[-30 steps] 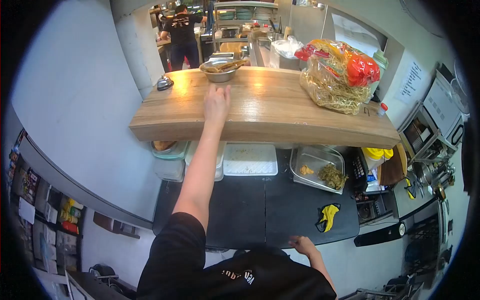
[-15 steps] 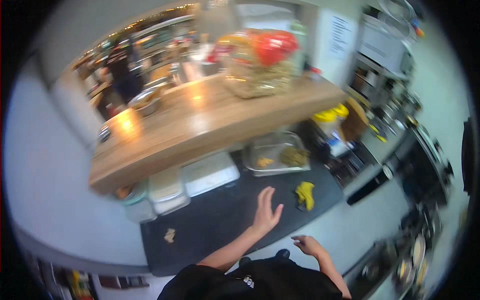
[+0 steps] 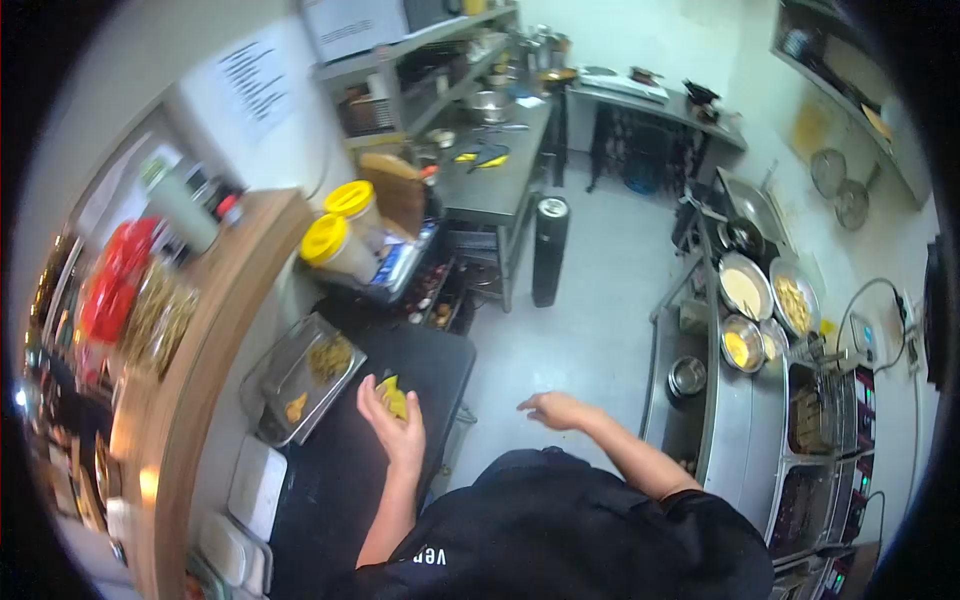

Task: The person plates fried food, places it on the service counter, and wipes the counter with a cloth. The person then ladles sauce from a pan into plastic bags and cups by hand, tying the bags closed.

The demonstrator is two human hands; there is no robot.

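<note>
My left hand [image 3: 397, 425] is raised over the black table [image 3: 330, 490], fingers apart and nothing held. Just behind it a yellow item [image 3: 392, 397] lies on the table, partly covered by the hand. Beside it on the left stands a clear tray [image 3: 300, 421] with green leafy food [image 3: 329, 358] and a small orange piece of food [image 3: 296, 408]. My right hand [image 3: 553, 410] hangs over the floor to the right of the table; its fingers are loosely bent and partly spread, with nothing in them.
A wooden shelf [image 3: 215, 330] on the left bears a noodle bag [image 3: 160, 315]. Two yellow-lidded tubs [image 3: 338, 250] stand behind the table. A black cylinder [image 3: 550, 250] stands on the floor. Bowls, including one of pale liquid [image 3: 745, 290], line the right counter [image 3: 745, 440].
The view has swung right, from the wooden shelf towards the kitchen aisle and right counter. My left hand has left the shelf and come over the table near the yellow item.
</note>
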